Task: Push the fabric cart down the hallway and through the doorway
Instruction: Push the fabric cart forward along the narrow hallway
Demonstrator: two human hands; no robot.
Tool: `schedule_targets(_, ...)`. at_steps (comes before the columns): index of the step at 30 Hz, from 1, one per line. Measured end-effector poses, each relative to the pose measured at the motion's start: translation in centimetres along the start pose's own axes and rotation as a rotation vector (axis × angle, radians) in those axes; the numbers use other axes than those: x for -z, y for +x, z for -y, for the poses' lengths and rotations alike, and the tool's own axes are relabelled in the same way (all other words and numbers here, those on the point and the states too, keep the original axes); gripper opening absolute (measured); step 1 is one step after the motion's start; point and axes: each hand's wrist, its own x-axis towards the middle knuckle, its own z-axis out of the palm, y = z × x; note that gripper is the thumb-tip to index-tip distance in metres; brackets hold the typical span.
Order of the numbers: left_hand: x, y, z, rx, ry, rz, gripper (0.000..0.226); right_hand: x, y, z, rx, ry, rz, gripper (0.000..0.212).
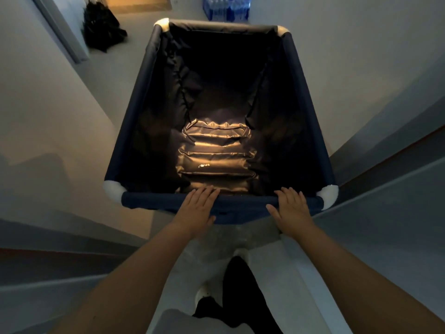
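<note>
Cart: deep navy-blue fabric cart (134, 112) with white corner joints and dark glossy lining, standing in a narrow hallway between pale walls (36, 104), nose pointing away.
Left hand (199, 208): flat on the padded near rail (240, 203), fingers nearly straight over the top, thumb spread low; pressing, not clasping.
Right hand (291, 208): same lie on the same rail, apart from the left.
Ahead: blue-wrapped pack of water bottles (226, 8) just beyond the far rail; black bundle, perhaps a folded umbrella (101, 25), at left beside a grey door frame (60, 32); warm-lit opening (137, 3) beyond.
Step, judged: hallway push, cart short of that opening.
Next move: even forward pressure through both palms, probably a leftward steer clear of bottles and bundle; which doorway is meant, cannot tell.
</note>
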Motion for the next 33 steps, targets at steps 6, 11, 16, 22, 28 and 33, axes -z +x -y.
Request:
schedule_targets(6, 1.8, 5.9, 3.1, -0.004, -0.009, -0.018, 0.070, 1.7, 5.9, 0.5, 0.003, 0.024, -0.013, 0.061)
schedule_targets(11, 3.6, 10.4, 6.7, 0.162, -0.005, -0.063, 0.065, 3.5, 11.4, 0.7, 0.000, 0.038, 0.005, 0.061)
schedule_targets(16, 4.9, 15.3, 9.9, 0.235, 0.024, -0.100, 0.061, 5.4, 17.0, 0.6, 0.008, 0.019, 0.000, 0.060)
schedule_targets(22, 7.0, 22.8, 11.0, 0.282, -0.013, -0.177, 0.048, 7.5, 24.4, -0.4, 0.029, 0.002, -0.030, 0.063)
schedule_targets(28, 8.4, 29.1, 12.1, 0.294, -0.018, -0.229, 0.047, 9.1, 32.0, -2.3, 0.077, -0.031, -0.117, 0.063)
schedule_targets(33, 8.6, 33.3, 12.1, 0.328, -0.029, -0.283, 0.048, 10.7, 37.6, -3.8, 0.111, -0.030, -0.169, 0.060)
